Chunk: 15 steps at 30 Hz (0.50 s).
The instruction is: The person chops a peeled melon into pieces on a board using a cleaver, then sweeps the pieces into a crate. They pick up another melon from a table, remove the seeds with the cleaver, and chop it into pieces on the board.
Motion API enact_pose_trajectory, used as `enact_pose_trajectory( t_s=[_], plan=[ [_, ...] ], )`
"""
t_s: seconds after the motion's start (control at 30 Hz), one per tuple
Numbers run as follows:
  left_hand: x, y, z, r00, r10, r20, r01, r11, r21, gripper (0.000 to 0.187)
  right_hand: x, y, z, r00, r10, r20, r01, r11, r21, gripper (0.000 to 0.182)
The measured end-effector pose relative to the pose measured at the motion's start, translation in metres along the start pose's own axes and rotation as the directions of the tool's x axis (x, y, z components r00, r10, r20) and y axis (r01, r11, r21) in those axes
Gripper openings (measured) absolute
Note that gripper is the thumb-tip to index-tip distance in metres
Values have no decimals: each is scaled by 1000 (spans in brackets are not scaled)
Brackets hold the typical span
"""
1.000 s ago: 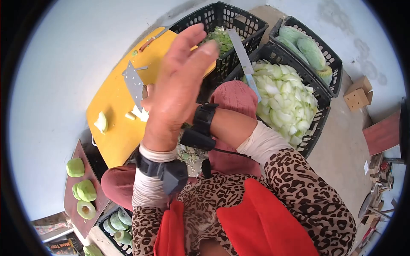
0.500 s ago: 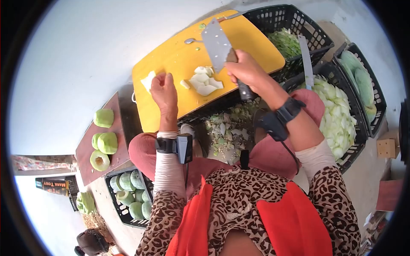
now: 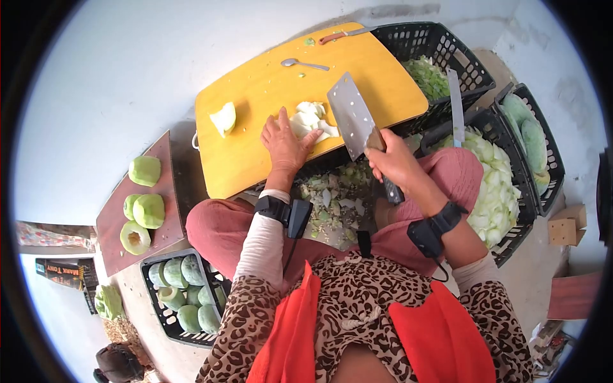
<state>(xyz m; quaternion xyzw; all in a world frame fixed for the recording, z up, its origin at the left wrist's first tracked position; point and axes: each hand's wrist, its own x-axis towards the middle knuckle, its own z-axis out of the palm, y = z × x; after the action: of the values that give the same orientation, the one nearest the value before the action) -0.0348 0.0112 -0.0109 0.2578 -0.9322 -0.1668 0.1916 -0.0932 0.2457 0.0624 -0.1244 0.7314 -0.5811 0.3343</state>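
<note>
My right hand [image 3: 394, 159] is closed round the dark handle of a cleaver [image 3: 352, 115]. Its broad blade stands tilted over the front edge of the yellow cutting board [image 3: 255, 83], just right of a small heap of cut white gourd pieces [image 3: 310, 115]. My left hand [image 3: 286, 143] lies on the board against that heap's left side, fingers spread, thumb reaching along its near edge. Farther left on the board rests a larger gourd chunk [image 3: 223, 119]. A spoon [image 3: 303, 64] and a knife with a brown handle [image 3: 338, 37] lie toward the back.
Peeled gourds [image 3: 149, 211] sit on a reddish board at left, above a crate [image 3: 148, 263] of unpeeled ones. At right, a black crate [image 3: 527, 214] is heaped with gourd pieces [image 3: 488, 191]; a long blade [image 3: 456, 105] stands up there. Behind it is another crate [image 3: 472, 54] with green scraps.
My left hand has moved right from the larger chunk, its fingers opening beside the heap. The cleaver has come down and right, away from the spoon. The view has shifted slightly.
</note>
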Motion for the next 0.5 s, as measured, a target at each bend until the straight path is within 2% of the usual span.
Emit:
enact_pose_trajectory(
  t_s=[0.13, 0.23, 0.33, 0.5],
  plan=[
    [7, 3, 5, 998, 51, -27, -52, 997, -50, 93, -7, 13, 7, 1000, 21, -8, -21, 999, 44, 26],
    [12, 11, 5, 993, 117, -33, -118, 993, -26, 87, -1, 11, 14, 997, 39, 65, -48, 989, 143, 25],
    [19, 15, 13, 984, 156, -85, -166, 979, -121, 77, 12, 15, 27, 990, 35, 136, -63, 977, 206, 27],
    [20, 16, 15, 991, 63, -122, -96, 951, -293, 69, 28, 20, 56, 981, -6, 194, -55, 949, 309, 24]
  ],
)
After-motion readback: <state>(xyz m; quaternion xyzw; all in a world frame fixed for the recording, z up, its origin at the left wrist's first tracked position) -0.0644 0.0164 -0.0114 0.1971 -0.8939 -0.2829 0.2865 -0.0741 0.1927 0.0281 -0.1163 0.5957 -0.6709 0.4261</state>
